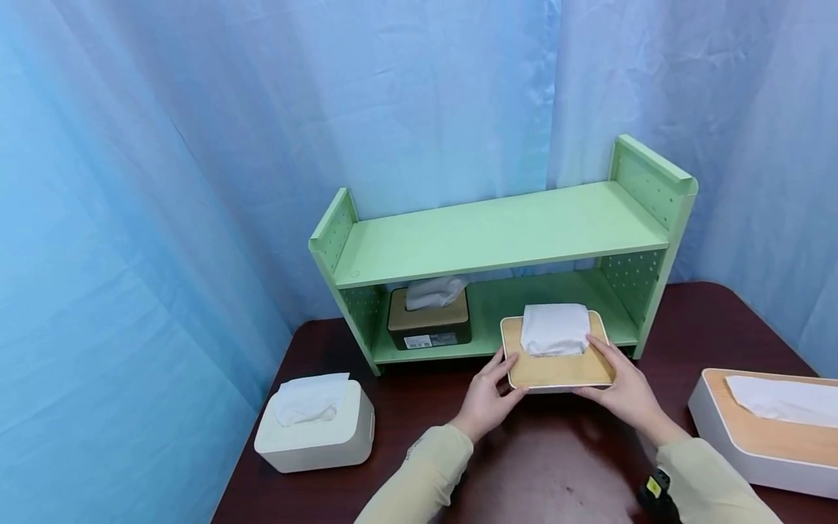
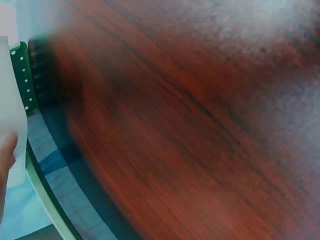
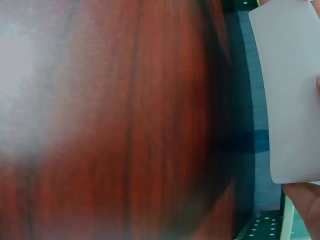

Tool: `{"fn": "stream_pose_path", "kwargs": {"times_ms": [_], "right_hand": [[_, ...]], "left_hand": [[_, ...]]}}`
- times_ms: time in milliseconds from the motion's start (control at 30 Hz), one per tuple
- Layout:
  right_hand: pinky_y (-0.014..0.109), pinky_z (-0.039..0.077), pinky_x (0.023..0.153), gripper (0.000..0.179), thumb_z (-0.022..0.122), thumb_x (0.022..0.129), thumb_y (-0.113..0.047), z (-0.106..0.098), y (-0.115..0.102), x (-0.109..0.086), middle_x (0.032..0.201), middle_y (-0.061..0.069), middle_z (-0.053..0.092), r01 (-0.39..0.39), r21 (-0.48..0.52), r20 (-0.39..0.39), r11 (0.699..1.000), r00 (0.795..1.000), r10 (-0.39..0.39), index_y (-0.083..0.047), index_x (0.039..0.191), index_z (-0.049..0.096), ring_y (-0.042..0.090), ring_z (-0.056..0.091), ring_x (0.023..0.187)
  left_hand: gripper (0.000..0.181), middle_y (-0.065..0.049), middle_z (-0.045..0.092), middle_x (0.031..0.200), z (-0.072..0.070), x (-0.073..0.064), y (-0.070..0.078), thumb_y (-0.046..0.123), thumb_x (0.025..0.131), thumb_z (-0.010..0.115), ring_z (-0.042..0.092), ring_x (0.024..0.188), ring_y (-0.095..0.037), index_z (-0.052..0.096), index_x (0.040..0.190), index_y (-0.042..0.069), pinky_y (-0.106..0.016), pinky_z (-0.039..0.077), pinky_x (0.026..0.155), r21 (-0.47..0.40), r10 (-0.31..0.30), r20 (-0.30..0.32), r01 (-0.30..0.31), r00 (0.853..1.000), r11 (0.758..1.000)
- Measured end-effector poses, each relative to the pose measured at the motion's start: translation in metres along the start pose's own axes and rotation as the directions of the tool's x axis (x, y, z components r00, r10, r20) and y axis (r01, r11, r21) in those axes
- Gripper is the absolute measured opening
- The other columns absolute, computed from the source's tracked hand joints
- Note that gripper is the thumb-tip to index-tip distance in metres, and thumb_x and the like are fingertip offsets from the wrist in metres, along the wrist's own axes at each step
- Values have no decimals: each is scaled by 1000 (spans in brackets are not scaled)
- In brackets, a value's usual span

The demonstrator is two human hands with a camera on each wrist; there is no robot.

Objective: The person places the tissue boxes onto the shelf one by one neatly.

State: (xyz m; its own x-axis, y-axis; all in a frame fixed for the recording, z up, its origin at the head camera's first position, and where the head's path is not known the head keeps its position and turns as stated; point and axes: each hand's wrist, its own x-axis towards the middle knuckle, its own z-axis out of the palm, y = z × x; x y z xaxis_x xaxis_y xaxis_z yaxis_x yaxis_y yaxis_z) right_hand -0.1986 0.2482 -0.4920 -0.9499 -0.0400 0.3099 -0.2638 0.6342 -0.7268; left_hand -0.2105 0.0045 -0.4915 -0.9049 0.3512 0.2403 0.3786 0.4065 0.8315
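Observation:
Both hands grip a white tissue box with a wood-coloured lid [image 1: 546, 371], raised in front of the green shelf's lower level. A white tissue sticks out of its top. My left hand [image 1: 487, 397] holds the left front corner, thumb at the front edge. On the opposite side, my right hand [image 1: 625, 389] holds the right edge and front corner. The right wrist view shows the box's plain white side [image 3: 292, 95] with fingers at its ends. Only a thumb or fingertip [image 2: 9, 150] against the white box shows in the left wrist view.
The green two-level shelf [image 1: 504, 225] stands at the table's back. A brown tissue box [image 1: 428, 320] sits at its lower left. A white tissue box [image 1: 321, 437] is at the table's left, and a long wood-topped one [image 1: 779, 429] at the right. Blue curtains [image 1: 425, 94] hang behind.

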Motion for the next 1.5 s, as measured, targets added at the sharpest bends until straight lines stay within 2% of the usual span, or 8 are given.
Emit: {"fn": "stream_pose_path", "kwargs": {"times_ms": [200,333,467,667,900,1200,1400,1500], "right_hand": [[58,37,89,89,85,68,-23,-3,-2,5,136,35,41,5,-56,-27,998,1000,-6,-3,142,40,52,41,121],[57,39,90,85,83,71,-27,-4,-3,10,133,34,46,-16,-52,-57,999,998,13,0,140,42,47,46,117],[59,38,91,82,82,74,-30,-5,-5,14,134,33,45,-47,-39,-81,998,996,44,2,138,42,48,46,118],[60,39,89,79,81,75,-30,-2,-8,21,131,33,47,-57,-60,-124,997,991,49,3,136,44,48,47,115],[61,38,89,79,78,77,-33,-2,-11,22,132,34,44,-64,-69,-123,996,991,55,3,138,41,49,44,116],[61,35,92,70,78,77,-19,-4,-8,10,131,33,45,14,-115,-186,993,982,-36,8,133,44,48,41,119],[60,35,89,67,78,75,-9,-3,-13,1,130,31,42,70,-147,-262,987,959,-107,6,132,46,47,39,119],[62,33,88,65,77,74,-7,-2,-14,-5,132,33,38,113,-174,-282,978,946,-159,5,130,47,50,38,117]], "left_hand": [[49,-18,42,145,-1,6,6,14,88,68,48,128,-26,54,134,8,-17,49,85,24,-16,-70,18,997,1000],[44,-19,47,140,0,11,11,14,90,66,49,127,-27,56,132,6,-17,50,83,60,-17,-122,24,992,998],[41,-18,52,135,0,18,15,15,90,65,53,123,-26,58,129,4,-17,51,81,101,-8,-161,25,987,995],[40,-16,53,134,-2,27,16,19,91,64,54,122,-25,58,129,6,-17,52,80,159,-29,-155,54,987,986],[40,-14,53,134,-3,33,18,18,92,63,57,117,-21,58,129,6,-17,52,80,174,-32,-154,59,987,983],[40,-13,53,133,-3,32,20,15,91,64,56,118,-21,56,129,6,-19,52,83,233,0,-165,39,986,972],[45,-12,53,135,-6,29,24,20,90,65,55,121,-23,54,132,9,-31,49,94,359,27,-203,49,979,932],[47,-14,46,141,-6,20,27,21,90,63,50,126,-26,51,135,11,-36,46,98,407,43,-188,38,981,913]]}}
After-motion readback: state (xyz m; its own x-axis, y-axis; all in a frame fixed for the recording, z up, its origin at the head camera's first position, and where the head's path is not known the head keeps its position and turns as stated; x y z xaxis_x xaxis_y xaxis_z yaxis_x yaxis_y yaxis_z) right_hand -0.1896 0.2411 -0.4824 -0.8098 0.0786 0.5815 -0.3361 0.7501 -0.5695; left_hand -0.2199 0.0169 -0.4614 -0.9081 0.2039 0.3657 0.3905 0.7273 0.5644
